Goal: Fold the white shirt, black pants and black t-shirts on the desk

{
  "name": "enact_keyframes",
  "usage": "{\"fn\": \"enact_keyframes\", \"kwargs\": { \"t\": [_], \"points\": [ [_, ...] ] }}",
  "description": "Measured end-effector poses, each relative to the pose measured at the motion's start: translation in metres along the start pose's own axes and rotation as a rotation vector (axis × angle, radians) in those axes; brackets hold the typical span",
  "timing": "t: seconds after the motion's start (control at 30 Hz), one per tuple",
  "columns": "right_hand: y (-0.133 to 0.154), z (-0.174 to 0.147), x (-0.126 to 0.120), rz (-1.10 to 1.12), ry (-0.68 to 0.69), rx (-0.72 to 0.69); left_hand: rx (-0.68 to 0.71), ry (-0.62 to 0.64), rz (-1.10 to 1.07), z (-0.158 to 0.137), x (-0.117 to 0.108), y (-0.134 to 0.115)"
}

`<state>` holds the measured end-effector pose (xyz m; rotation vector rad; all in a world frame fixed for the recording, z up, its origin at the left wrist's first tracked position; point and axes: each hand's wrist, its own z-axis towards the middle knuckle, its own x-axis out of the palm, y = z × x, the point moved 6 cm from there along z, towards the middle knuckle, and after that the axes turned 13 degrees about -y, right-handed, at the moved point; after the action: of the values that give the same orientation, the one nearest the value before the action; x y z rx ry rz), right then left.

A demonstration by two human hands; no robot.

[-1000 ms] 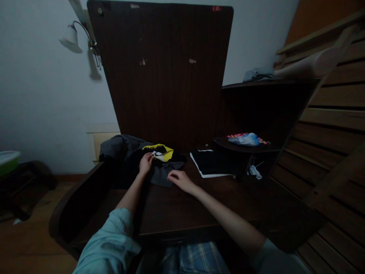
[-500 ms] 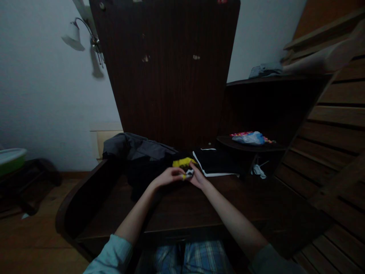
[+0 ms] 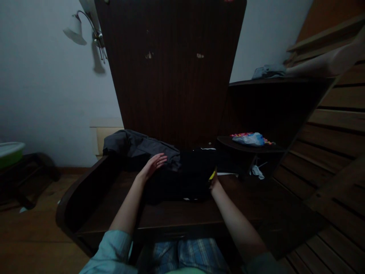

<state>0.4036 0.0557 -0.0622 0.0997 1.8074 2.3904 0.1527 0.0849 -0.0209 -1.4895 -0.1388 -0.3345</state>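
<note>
Black clothing (image 3: 173, 186) lies across the dark wooden bench seat in front of me, its outline hard to make out in the dim light. Over its left part my left hand (image 3: 154, 164) is held with fingers stretched out, holding nothing. At the right edge of the black clothing my right hand (image 3: 215, 182) is closed on it, seen edge-on with most fingers hidden. A narrow yellow patch (image 3: 212, 175) shows beside that hand. Behind my left hand lies a crumpled grey garment (image 3: 142, 144).
A curved wooden armrest (image 3: 76, 186) bounds the seat on the left; a tall dark panel (image 3: 171, 83) rises behind. To the right, a corner shelf (image 3: 225, 141) carries a blue-white plastic bag (image 3: 251, 139). Wooden slats (image 3: 327, 144) stand further right.
My hands were together at a yellow, dark-lettered piece with something small and white; they are now apart. Black clothing now spreads between them, covering much of the white-edged dark item; only a yellow sliver shows.
</note>
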Motion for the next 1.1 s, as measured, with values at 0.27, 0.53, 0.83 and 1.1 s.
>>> {"fn": "enact_keyframes", "kwargs": {
  "t": [0.27,0.53,0.83,1.1],
  "points": [
    [0.006,0.002,0.015,0.55,-0.033,0.369,-0.367,0.339,0.109,-0.031,0.052,0.038],
    [0.01,-0.014,0.048,0.527,0.312,0.334,-0.261,-0.08,0.208,-0.017,0.019,0.039],
    [0.021,0.008,0.011,0.723,-0.039,0.261,0.028,-0.609,0.137,0.005,-0.031,0.007],
    [-0.017,0.026,-0.011,0.534,-0.285,0.329,0.038,-0.769,0.023,0.006,-0.056,0.005]
  ]
}}
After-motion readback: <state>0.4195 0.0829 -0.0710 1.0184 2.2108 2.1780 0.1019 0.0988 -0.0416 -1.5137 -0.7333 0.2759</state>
